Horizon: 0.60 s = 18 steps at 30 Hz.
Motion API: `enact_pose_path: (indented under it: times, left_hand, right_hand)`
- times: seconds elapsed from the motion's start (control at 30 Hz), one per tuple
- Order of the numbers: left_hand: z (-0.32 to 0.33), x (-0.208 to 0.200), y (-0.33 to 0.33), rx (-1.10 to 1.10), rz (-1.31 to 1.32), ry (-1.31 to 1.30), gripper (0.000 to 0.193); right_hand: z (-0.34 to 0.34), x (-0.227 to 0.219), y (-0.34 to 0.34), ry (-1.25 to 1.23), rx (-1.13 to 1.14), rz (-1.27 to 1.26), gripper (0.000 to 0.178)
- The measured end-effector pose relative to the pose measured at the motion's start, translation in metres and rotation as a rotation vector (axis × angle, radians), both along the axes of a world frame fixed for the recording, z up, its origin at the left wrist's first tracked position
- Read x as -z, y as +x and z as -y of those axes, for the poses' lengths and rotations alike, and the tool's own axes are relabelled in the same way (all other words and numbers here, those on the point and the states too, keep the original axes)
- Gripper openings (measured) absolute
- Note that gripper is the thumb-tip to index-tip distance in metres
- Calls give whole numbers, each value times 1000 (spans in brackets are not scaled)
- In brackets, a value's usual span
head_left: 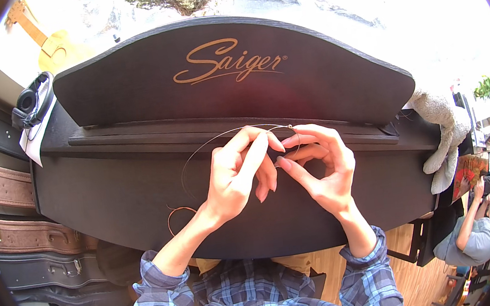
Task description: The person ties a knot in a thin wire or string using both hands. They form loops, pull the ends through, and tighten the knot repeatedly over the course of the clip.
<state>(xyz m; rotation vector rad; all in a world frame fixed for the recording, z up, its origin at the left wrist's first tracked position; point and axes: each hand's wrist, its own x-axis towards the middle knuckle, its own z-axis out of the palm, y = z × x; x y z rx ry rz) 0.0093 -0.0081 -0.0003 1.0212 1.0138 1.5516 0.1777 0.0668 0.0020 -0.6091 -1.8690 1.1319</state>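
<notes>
Left of my grip, closed guitar cases (30, 235) lay stacked, contents hidden; between my left hand (234, 172) and right hand (326, 171), both pinching it, a thin, silvery string (195, 151) arced loosely.

Shows one golden word in flowing script (229, 60) at about the middle of the arched black backboard (339, 80). Opens with a large, swashed capital, then runs on in smaller, right-leaning lower-case letters. Ends with a tiny circled mark (284, 58) at the upper right. Trails a thin underline of the same gold, tapering rightward.
</notes>
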Motion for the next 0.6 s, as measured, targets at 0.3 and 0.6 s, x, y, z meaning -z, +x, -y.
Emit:
enact_pose_path:
  times: [0.3, 0.6]
  left_hand:
    - [-1, 1, 0, 6, -51, -27, 25]
    - [-3, 4, 9, 31, 24, 51, 17]
  right_hand:
    - [-2, 2, -1, -12, -43, -40, 34]
    - [-3, -2, -2, 183, 6, 50, 41]
